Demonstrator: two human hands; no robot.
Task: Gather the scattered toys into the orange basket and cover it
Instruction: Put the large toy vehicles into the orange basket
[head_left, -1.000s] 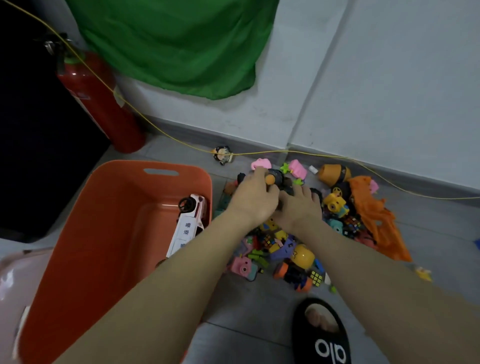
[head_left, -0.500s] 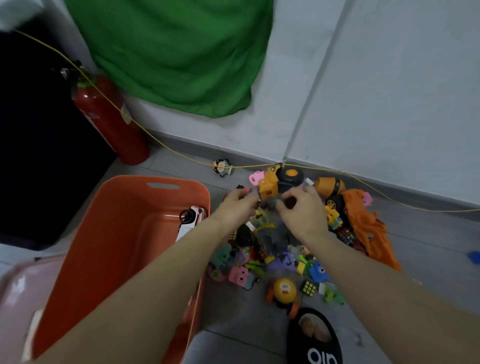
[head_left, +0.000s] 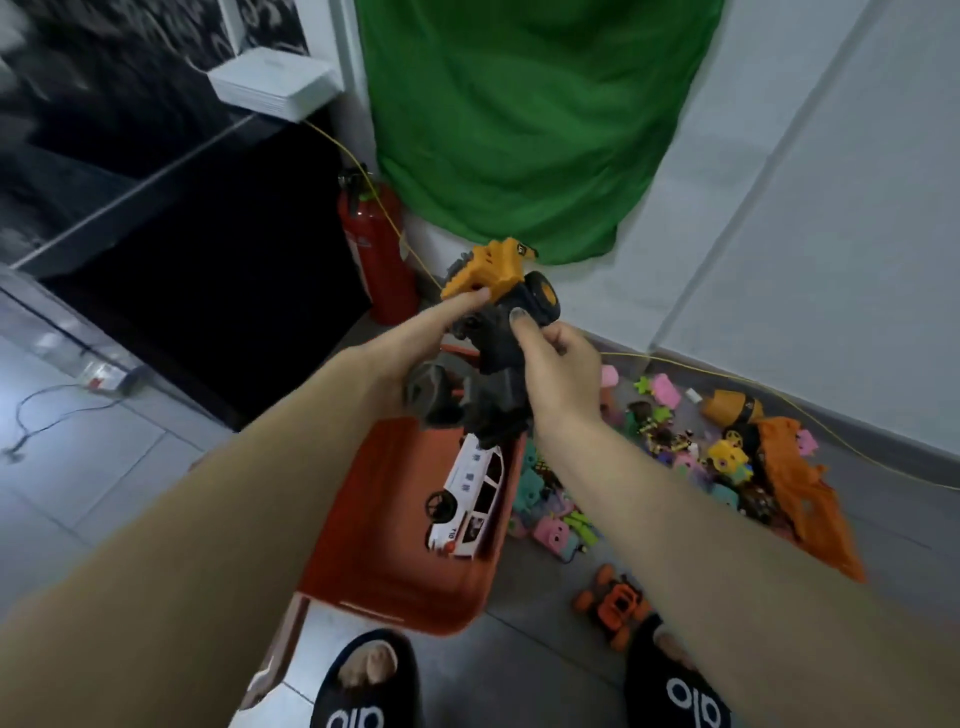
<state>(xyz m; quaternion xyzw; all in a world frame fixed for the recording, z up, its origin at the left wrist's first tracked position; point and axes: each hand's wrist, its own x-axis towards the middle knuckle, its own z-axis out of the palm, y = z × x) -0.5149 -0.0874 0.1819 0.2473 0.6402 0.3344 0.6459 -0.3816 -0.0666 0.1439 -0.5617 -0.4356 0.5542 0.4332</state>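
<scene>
**Both hands on the dump truck, held over the basket**

Right hand (head_left: 558, 376): fingers curled round the dark chassis of the toy dump truck (head_left: 496, 332), thumb pressed on it just below a black wheel. Left hand (head_left: 415, 338): fingers extended along the truck's left side, fingertip touching the lower edge of the yellow tipper bed. Palm is hidden behind the toy, so can't tell how firmly it holds. Truck is in the air, tilted, yellow bed at the top and far end, grey underside toward the camera.

Directly below: orange basket (head_left: 374, 545) on the grey tile floor. White police van (head_left: 467, 499) lies inside against its right wall.

Right of the basket, on the floor: pile of small toys (head_left: 691, 457), pink, teal and yellow pieces, too blurred to name individually. Orange plastic piece (head_left: 810, 483) at the pile's right edge. Small orange buggy (head_left: 615, 605) sits apart, near the right slipper (head_left: 675, 686). Left slipper (head_left: 366, 686) just in front of the basket.

Behind: red fire extinguisher (head_left: 376, 249) against the wall, green cloth (head_left: 519, 119) hanging above, yellow cable (head_left: 779, 400) along the skirting.
</scene>
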